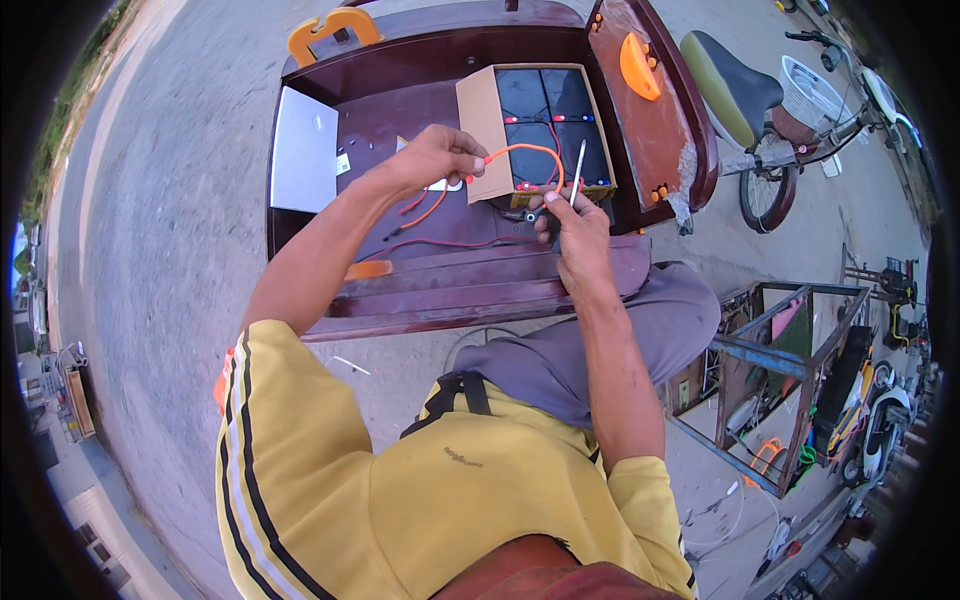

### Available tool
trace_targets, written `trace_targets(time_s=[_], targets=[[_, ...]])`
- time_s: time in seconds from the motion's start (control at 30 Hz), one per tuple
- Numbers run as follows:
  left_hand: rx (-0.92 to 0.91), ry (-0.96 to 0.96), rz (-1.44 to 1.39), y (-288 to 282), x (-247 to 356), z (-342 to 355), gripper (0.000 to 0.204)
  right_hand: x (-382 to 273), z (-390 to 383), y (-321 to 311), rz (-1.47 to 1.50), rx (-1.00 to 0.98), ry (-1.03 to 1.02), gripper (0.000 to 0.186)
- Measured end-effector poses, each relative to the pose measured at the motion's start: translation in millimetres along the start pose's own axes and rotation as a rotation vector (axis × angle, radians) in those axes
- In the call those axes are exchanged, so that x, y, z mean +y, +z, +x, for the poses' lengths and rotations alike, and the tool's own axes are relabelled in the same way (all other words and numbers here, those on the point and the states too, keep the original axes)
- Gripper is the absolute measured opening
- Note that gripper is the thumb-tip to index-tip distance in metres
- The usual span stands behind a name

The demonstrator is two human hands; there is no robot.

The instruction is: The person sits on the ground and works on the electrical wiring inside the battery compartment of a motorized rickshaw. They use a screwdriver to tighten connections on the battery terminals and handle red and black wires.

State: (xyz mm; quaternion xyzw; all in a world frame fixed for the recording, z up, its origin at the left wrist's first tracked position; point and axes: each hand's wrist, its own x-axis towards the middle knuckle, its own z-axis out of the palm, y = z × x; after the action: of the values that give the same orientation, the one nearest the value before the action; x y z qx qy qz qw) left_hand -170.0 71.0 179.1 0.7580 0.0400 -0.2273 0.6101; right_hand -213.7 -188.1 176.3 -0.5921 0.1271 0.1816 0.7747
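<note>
My left hand (442, 158) pinches the red end of an orange cable (532, 147) beside the raised flap of a cardboard box (484, 130). The cable arches over the box, and its other end runs down toward my right hand (580, 232). That hand is closed around a slim, pale rod-like tool (579, 168), which points up past the box's near edge; its exact kind is unclear. Inside the box sit several black batteries (522, 92) with red terminals and thin wires. Another orange lead (428, 214) with a dark tip hangs below my left hand.
The box stands in a dark red vehicle cargo bed (395, 110). A silver-white flat case (306, 150) leans at its left. On the right are a hinged panel (650, 120) with an orange handle, a bicycle-like saddle (735, 90) and a metal frame (770, 365).
</note>
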Motion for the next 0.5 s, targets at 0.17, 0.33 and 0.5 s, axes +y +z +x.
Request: trace_targets(time_s=[0.17, 0.33, 0.5], targets=[[-0.008, 0.006, -0.118, -3.2, -5.3, 2.1, 0.02, -1.8, -0.7, 1.0, -0.06, -0.068, 0.031, 0.016], [-0.045, 0.012, 0.126, -12.9, -3.4, -0.3, 0.017, -7.9, -5.5, 6.8, -0.227, -0.241, 0.047, 0.018], [-0.046, -0.006, 0.133, -18.0, -6.8, -1.5, 0.017, -9.3, -9.2, 11.8, -0.325, -0.273, 0.018, 0.019]])
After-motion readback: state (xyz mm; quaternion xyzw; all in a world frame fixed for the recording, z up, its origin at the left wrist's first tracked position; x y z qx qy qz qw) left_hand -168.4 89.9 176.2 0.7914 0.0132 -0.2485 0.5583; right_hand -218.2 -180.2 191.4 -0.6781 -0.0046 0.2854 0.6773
